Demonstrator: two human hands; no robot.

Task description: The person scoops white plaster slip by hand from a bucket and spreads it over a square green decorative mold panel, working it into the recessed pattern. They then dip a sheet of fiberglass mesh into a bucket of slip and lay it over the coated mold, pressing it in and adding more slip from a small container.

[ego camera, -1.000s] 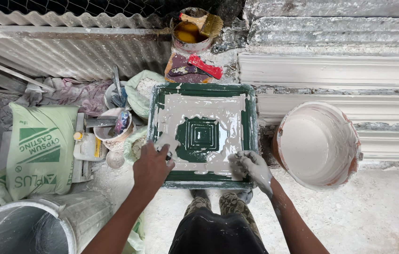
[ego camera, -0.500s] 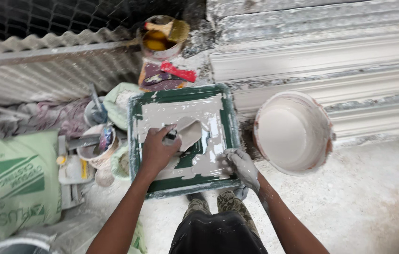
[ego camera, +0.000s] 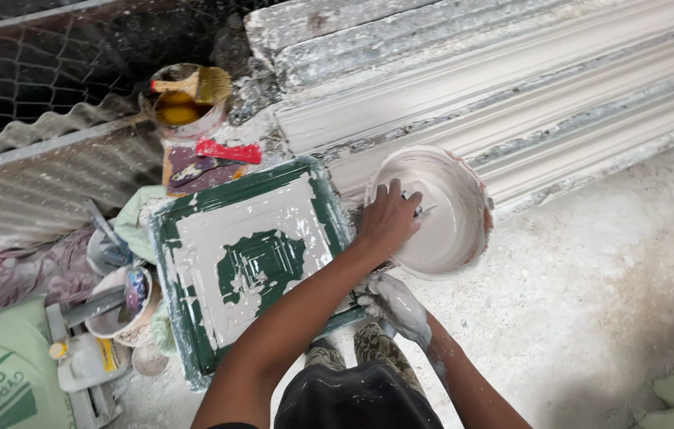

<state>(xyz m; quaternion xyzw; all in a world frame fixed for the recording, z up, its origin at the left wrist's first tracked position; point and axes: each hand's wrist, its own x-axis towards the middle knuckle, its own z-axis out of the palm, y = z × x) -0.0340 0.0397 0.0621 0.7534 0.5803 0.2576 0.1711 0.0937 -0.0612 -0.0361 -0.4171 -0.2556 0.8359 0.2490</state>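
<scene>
Left hand [ego camera: 388, 218] fingers clenched on a tool in the plaster bucket [ego camera: 464, 238], right hand [ego camera: 392, 306] gripping the green mould [ego camera: 186, 238] on dusty concrete floor [ego camera: 591, 302]

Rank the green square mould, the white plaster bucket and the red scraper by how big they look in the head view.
1. Green square mould, largest.
2. White plaster bucket, clearly smaller.
3. Red scraper, by far the smallest.

Left arm [ego camera: 305, 310] crossed over right [ego camera: 448, 381]

Left hand [ego camera: 388, 218] reaches into plaster bucket [ego camera: 464, 191]; plaster-coated right hand [ego camera: 396, 306] grips green square mould [ego camera: 194, 318] edge beside it.
</scene>
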